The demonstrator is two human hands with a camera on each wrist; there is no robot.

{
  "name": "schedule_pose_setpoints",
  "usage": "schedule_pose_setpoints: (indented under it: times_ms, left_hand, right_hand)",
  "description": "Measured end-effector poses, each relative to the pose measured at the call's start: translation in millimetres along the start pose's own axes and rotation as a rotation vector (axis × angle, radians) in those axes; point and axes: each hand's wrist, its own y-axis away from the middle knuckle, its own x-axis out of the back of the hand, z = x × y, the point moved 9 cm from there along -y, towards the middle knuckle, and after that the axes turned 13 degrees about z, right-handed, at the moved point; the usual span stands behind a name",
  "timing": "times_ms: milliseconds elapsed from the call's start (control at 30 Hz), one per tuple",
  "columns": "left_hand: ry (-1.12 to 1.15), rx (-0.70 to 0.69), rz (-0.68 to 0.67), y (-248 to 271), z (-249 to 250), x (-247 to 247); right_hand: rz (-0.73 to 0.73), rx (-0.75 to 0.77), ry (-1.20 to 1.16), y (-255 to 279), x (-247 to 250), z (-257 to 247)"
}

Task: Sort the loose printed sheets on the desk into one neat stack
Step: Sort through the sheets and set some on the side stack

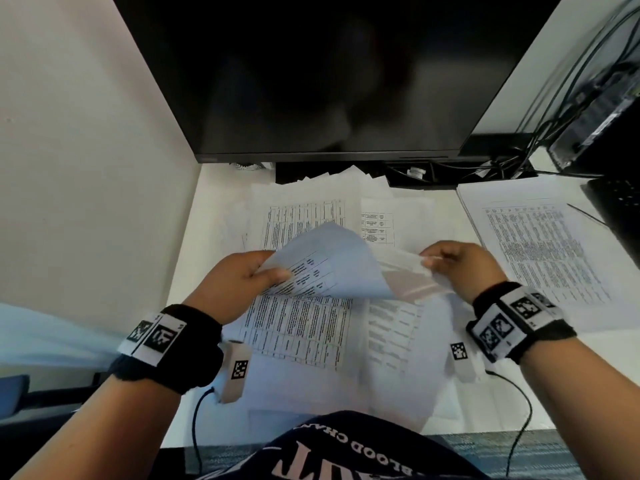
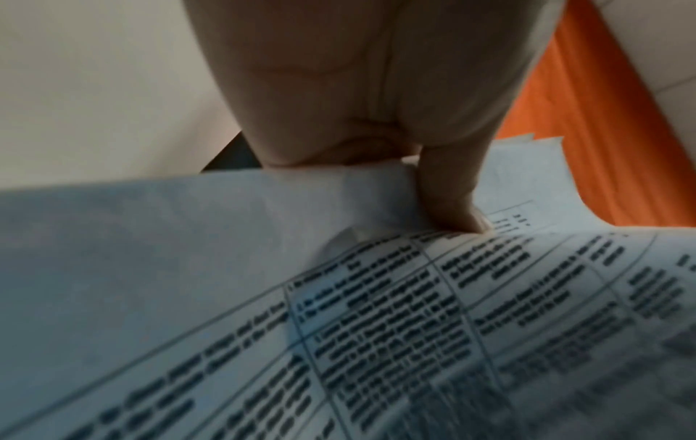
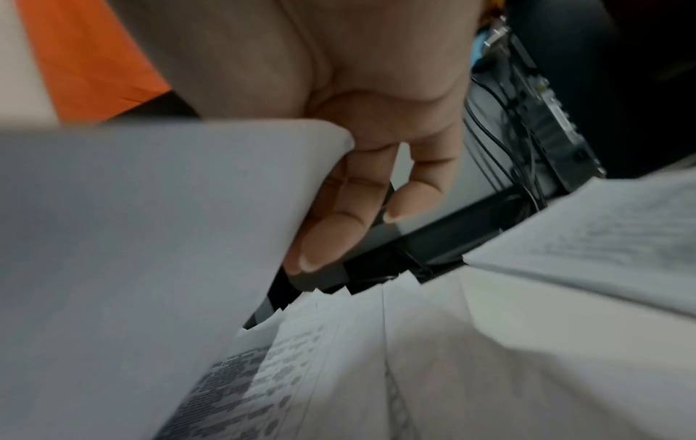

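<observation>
Loose printed sheets (image 1: 304,216) with tables lie fanned over the white desk (image 1: 194,230) under the monitor. My left hand (image 1: 239,275) pinches a curled printed sheet (image 1: 332,268) lifted above the pile, thumb on its printed face; the left wrist view shows the thumb (image 2: 455,202) pressing that sheet (image 2: 339,297). My right hand (image 1: 453,263) pinches the corner of another lifted sheet (image 1: 412,278), blurred with motion; in the right wrist view this sheet (image 3: 132,238) covers the fingers (image 3: 339,226) partly. A squared stack of printed sheets (image 1: 540,247) lies at the right.
A dark monitor (image 1: 329,74) hangs over the back of the desk, with cables (image 1: 502,164) behind it. A black keyboard (image 1: 620,213) sits at the far right edge. A white partition wall (image 1: 86,150) bounds the left side. More sheets (image 1: 304,334) lie under my hands.
</observation>
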Motion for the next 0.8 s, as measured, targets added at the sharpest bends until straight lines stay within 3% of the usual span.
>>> schedule_pose_setpoints:
  times_ms: [167,267,433,500,633,800]
  left_hand:
    - [0.094,-0.020,-0.003,-9.2,21.4,5.3]
    - [0.112,0.055,0.109,-25.9,3.5,5.2]
    - [0.037,0.462,0.312,-43.0,-73.5,-12.3]
    - [0.018,0.548,0.364,-43.8,-95.8,-22.6]
    - [-0.109,0.520,0.380,-66.1,-145.8,-54.5]
    - [-0.099,0.513,0.374,-55.6,-94.0,-59.6]
  right_hand:
    - [-0.046,0.052,0.108,-16.6,15.7,-14.3]
    - [-0.116,0.050,0.214,-22.3,6.8,-10.4]
    - [-0.206,0.015,0.270,-23.3,-4.6,4.8]
    - [-0.221,-0.026,0.272,-21.3,-8.1,16.3]
    - [-0.209,-0.093,0.232,-20.3,-13.4,36.2]
    - [-0.169,-0.191,0.102,-23.4,-20.2,60.1]
